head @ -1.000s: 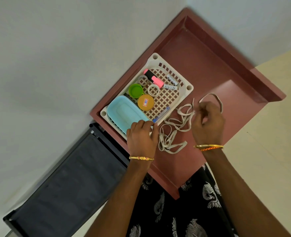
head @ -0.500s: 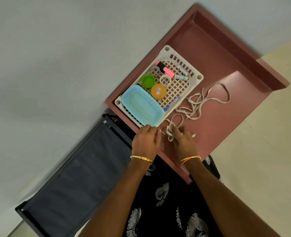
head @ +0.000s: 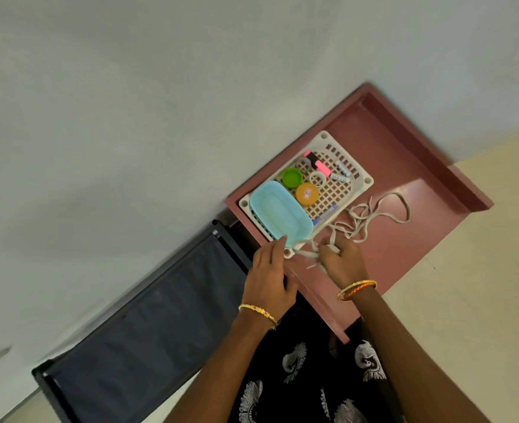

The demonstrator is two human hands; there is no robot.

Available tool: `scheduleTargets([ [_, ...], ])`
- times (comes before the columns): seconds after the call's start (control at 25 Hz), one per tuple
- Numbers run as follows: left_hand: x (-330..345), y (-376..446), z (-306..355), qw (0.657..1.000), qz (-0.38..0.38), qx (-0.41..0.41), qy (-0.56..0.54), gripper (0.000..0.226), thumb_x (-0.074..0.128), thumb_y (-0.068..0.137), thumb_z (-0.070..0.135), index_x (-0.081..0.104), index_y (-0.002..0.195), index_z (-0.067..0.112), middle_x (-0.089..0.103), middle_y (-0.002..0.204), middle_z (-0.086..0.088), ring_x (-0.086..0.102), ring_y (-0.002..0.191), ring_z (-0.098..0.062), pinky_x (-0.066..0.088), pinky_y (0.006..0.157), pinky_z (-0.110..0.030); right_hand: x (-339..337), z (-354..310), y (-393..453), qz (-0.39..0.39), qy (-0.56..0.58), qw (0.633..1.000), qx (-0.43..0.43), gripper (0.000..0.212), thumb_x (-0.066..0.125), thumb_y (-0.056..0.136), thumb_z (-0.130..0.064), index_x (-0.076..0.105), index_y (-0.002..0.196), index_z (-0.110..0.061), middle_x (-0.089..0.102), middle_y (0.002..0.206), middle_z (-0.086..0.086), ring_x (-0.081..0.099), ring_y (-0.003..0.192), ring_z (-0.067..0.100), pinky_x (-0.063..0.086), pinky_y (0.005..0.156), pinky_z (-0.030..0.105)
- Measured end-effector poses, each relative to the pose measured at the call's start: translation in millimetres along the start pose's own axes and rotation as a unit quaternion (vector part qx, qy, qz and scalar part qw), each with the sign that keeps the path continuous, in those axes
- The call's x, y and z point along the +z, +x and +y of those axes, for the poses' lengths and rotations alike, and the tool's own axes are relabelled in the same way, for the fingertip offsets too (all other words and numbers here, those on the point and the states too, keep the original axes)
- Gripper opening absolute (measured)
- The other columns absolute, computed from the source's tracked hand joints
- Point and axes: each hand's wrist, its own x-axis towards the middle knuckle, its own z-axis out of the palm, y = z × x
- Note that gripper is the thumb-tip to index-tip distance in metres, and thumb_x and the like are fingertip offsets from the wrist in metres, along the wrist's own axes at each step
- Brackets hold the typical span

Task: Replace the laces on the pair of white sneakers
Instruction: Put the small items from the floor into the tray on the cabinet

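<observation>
The lace [head: 371, 219] lies in loose loops on the red table [head: 411, 239], just beside the white basket [head: 366, 181]; the right hand [head: 345, 262] curls its fingers round the lace's near end; the left hand [head: 269, 277] reaches in with fingers nearly straight, tips by the blue dish [head: 278, 213], gripping nothing.
</observation>
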Motion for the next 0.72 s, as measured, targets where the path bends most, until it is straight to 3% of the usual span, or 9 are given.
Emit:
scheduleTargets([
  [0.12, -19.3, -11.1, 13.6, 0.996, 0.029, -0.016, -0.081, 0.073, 0.063, 0.081, 0.017, 0.027, 0.145, 0.017, 0.041, 0.138, 0.0, 0.03, 0.133, -0.014, 0.038, 0.103, -0.028, -7.3, -59.4, -17.0, -0.054, 0.048, 0.996, 0.047, 0.029, 0.047, 0.088, -0.005, 0.053, 0.059, -0.007, 0.05, 0.041, -0.003, 0.045, 0.036, 0.007, 0.037, 0.038, 0.019],
  [0.24, -42.4, -17.5, 22.1, 0.965, 0.028, -0.086, -0.248, 0.047, 0.063, 0.085, 0.014, 0.046, 0.125, 0.032, 0.049, 0.134, 0.007, 0.043, 0.124, -0.003, 0.039, 0.104, -0.022, -9.2, -106.9, -32.6, -0.104, 0.071, 0.99, 0.066, 0.036, 0.039, 0.087, 0.001, 0.05, 0.053, -0.004, 0.043, 0.044, 0.009, 0.033, 0.027, 0.009, 0.025, 0.034, 0.013],
  [0.36, -73.6, -28.6, 31.5, 0.909, -0.034, -0.125, -0.397, 0.036, 0.055, 0.089, 0.001, 0.051, 0.112, 0.028, 0.063, 0.117, 0.001, 0.055, 0.106, 0.001, 0.043, 0.081, -0.005, -6.6, -142.1, -47.3, -0.139, 0.099, 0.982, 0.078, 0.044, 0.03, 0.082, 0.01, 0.042, 0.042, -0.005, 0.04, 0.053, 0.008, 0.027, 0.02, 0.008, 0.021, 0.029, 0.009],
  [0.48, -100.4, -46.6, 41.7, 0.855, -0.063, -0.132, -0.497, 0.026, 0.049, 0.086, 0.003, 0.059, 0.108, 0.014, 0.069, 0.094, 0.002, 0.062, 0.092, -0.004, 0.048, 0.083, -0.016, -1.6, -162.7, -69.7, -0.178, 0.135, 0.971, 0.083, 0.035, 0.025, 0.077, 0.01, 0.041, 0.05, -0.006, 0.038, 0.057, 0.007, 0.027, 0.023, 0.007, 0.021, 0.032, 0.011],
  [0.6, -119.9, -78.2, 52.0, 0.85, -0.056, -0.114, -0.511, 0.031, 0.043, 0.089, 0.025, 0.068, 0.092, 0.008, 0.07, 0.08, -0.01, 0.065, 0.078, -0.018, 0.05, 0.083, -0.028, 4.3, -173.1, -92.1, -0.174, 0.158, 0.969, 0.075, 0.027, 0.032, 0.079, 0.006, 0.046, 0.058, -0.004, 0.043, 0.058, 0.009, 0.036, 0.034, 0.011, 0.03, 0.043, 0.021],
  [0.64, -123.5, -89.8, 55.9, 0.853, -0.05, -0.111, -0.507, 0.034, 0.042, 0.091, 0.027, 0.07, 0.086, 0.008, 0.068, 0.077, -0.013, 0.063, 0.072, -0.019, 0.049, 0.08, -0.028, 5.9, -174.0, -99.3, -0.158, 0.15, 0.973, 0.071, 0.025, 0.037, 0.082, 0.004, 0.049, 0.061, -0.004, 0.047, 0.06, 0.009, 0.041, 0.04, 0.014, 0.033, 0.047, 0.025],
  [0.72, -128.9, -108.2, 62.8, 0.852, -0.012, -0.123, -0.509, 0.034, 0.041, 0.098, 0.019, 0.068, 0.083, 0.005, 0.063, 0.059, -0.002, 0.06, 0.06, -0.013, 0.046, 0.081, -0.034, 10.6, -174.3, -112.3, -0.153, 0.128, 0.978, 0.056, 0.014, 0.048, 0.087, -0.006, 0.056, 0.076, -0.004, 0.055, 0.067, 0.009, 0.05, 0.053, 0.017, 0.041, 0.054, 0.029],
])
